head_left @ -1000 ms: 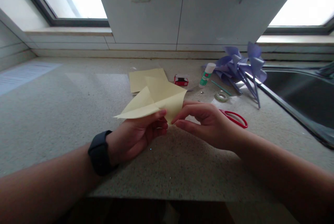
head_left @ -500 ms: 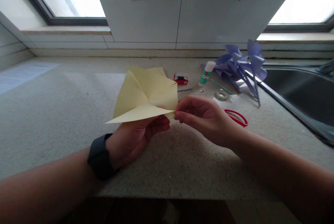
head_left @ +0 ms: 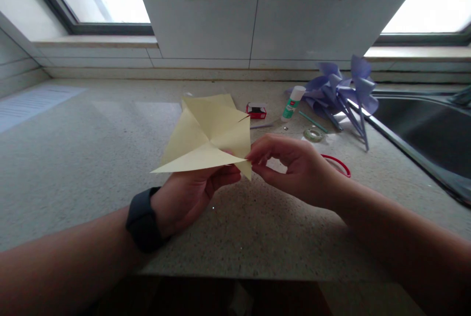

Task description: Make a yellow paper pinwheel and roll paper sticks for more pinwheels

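A pale yellow sheet of paper (head_left: 221, 127), creased through its centre and slit in from its corners, is held above the counter. My left hand (head_left: 200, 191), with a dark watch on its wrist, supports the paper from below; its fingers curl under the sheet and are partly hidden. At the paper's right corner, the thumb and forefinger of my right hand (head_left: 290, 166) pinch the tip of a flap. A small pointed flap hangs down just beside those fingertips.
Behind the paper are another yellow sheet (head_left: 221, 101), a red box (head_left: 256, 111), a glue stick (head_left: 293, 103), a tape roll (head_left: 313, 134) and a thin green stick (head_left: 312, 121). Purple paper pinwheels (head_left: 334, 85) lie by the sink (head_left: 423, 124). Red-handled scissors (head_left: 340, 163) are partly behind my right hand.
The paper has tilted slightly flatter. A small corner flap now points down beside my right fingertips, where it was mostly tucked under before. Both hands stay nearly in place.
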Available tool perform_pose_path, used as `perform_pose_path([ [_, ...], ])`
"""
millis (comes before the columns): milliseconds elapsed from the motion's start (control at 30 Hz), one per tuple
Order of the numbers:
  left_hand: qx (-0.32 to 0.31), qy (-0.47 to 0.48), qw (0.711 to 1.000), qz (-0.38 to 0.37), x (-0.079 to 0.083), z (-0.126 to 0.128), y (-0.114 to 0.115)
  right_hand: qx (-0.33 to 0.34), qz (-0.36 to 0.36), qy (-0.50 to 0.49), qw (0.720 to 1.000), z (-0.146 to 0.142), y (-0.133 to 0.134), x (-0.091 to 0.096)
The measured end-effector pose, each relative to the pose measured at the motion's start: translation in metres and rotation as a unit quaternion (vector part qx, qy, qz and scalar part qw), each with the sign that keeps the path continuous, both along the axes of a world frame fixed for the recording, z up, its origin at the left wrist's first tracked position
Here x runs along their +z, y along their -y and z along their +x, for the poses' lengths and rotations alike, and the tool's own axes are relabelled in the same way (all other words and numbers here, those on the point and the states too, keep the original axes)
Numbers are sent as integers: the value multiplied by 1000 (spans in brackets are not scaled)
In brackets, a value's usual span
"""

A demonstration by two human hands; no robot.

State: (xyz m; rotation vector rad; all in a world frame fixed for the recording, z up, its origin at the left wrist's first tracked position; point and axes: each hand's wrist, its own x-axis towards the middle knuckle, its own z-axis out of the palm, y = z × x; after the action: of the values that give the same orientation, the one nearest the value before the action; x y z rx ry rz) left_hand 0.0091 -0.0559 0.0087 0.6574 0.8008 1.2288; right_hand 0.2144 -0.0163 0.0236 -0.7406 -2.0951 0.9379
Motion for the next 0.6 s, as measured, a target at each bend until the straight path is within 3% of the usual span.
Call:
perform_pose_path([
  [300, 7, 3, 1000, -15, 1, 0, 0, 26, 18, 24, 999, 1, 0, 3],
  [600, 2, -2, 1000, -23, 2, 1, 1, 5, 62, 26, 998, -1, 1, 6],
])
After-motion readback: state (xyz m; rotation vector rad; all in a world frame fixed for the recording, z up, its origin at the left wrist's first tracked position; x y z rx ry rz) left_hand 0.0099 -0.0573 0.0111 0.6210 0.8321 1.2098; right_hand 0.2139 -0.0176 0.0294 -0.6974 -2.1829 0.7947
